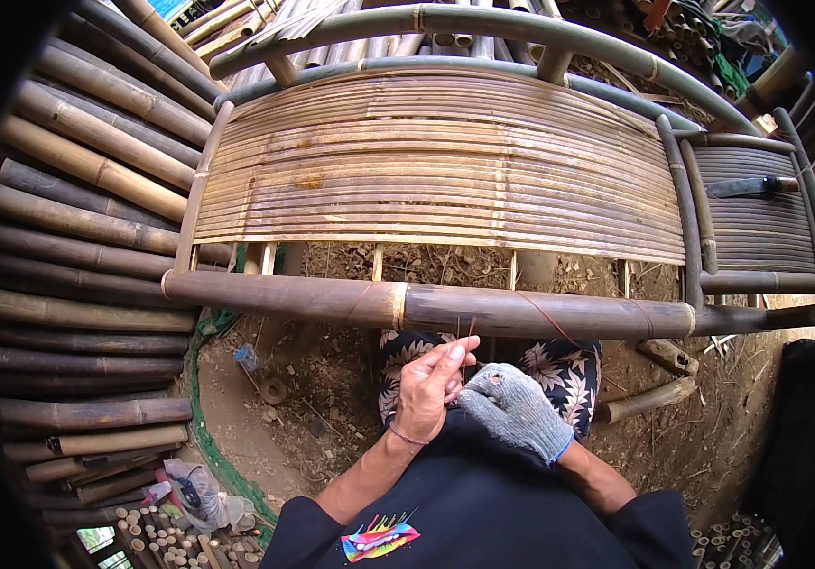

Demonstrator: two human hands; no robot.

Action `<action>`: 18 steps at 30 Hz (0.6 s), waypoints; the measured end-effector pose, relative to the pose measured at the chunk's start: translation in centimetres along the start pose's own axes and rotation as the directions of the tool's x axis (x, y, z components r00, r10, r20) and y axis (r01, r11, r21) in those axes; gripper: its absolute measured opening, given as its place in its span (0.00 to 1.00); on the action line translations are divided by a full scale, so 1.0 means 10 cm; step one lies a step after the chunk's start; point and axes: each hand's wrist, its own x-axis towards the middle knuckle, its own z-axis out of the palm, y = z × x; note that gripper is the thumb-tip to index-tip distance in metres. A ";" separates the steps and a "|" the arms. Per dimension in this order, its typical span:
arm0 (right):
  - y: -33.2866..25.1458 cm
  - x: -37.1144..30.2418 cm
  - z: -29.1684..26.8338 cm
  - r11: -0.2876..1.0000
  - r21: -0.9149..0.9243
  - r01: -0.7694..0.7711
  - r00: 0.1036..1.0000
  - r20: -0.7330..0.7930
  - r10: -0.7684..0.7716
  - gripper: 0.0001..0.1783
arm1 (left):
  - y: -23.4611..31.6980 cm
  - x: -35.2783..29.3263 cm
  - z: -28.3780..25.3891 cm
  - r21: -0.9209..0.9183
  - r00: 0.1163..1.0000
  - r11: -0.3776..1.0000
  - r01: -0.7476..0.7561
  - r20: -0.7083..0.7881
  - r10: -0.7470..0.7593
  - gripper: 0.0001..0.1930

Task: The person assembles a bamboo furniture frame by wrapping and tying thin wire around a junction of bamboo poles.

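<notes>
My bare left hand (pixel 426 387) is closed, thumb against fingers, pinching thin brown strands (pixel 472 325). Their ends stick up in front of the bamboo pole, and I cannot tell if they are cord or wire. My right hand (pixel 518 410), in a grey knitted glove, is closed beside it, almost touching; whatever it holds is hidden. Just ahead runs the thick front pole (pixel 303 299) of a bamboo bench. A thin reddish-brown cord (pixel 545 315) slants over this pole, with more turns further right. Behind it lies the bench's slatted panel (pixel 370 190), a gap between them crossed by short pegs.
A knife with a dark blade (pixel 738 188) lies on the smaller slatted section at right. Bamboo poles (pixel 94 251) are stacked along the left. A plastic bag (pixel 203 498) sits at lower left, and cut bamboo pieces (pixel 649 398) lie on the dirt floor at right.
</notes>
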 end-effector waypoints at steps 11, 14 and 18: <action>0.01 -0.23 -0.15 1.000 0.004 -0.005 0.976 -0.218 0.005 0.17 | -0.21 -0.23 0.11 0.234 0.995 0.969 -0.080 -0.045 0.093 0.14; -0.03 -0.07 -0.33 0.997 0.065 0.029 0.978 -0.207 -0.015 0.24 | -0.17 -0.37 0.09 0.347 0.989 0.929 -0.127 -0.025 0.145 0.14; -0.13 0.17 -0.22 0.898 0.437 -0.045 0.999 0.047 0.028 0.13 | -0.14 -0.49 -0.10 0.415 0.977 0.885 -0.209 0.060 0.203 0.12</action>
